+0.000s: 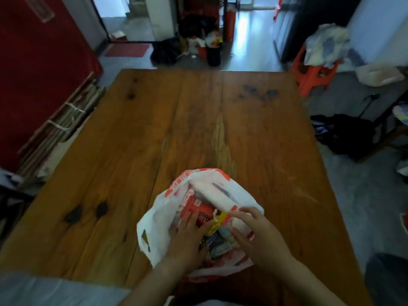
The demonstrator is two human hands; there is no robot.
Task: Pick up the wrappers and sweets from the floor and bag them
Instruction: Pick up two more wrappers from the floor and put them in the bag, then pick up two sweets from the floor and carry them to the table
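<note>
A white plastic bag (pixel 159 219) with red print lies open on the near part of the wooden table (pixel 154 129). Inside it I see a red packet (pixel 194 208), a long white wrapper (pixel 212 193) and several small sweets (pixel 218 246). My left hand (pixel 187 241) reaches into the bag's mouth with its fingers resting flat on the red packet. My right hand (pixel 254 235) is over the right side of the bag, and its fingertips pinch a small yellow and red wrapper (pixel 224 217).
An orange plastic stool (pixel 309 78) piled with cloth stands beyond the table's far right corner. Dark bags (pixel 348 135) lie on the floor to the right. Bundled cardboard (pixel 66 120) leans against the red wall on the left. Bins and bags (pixel 198 47) crowd the far doorway.
</note>
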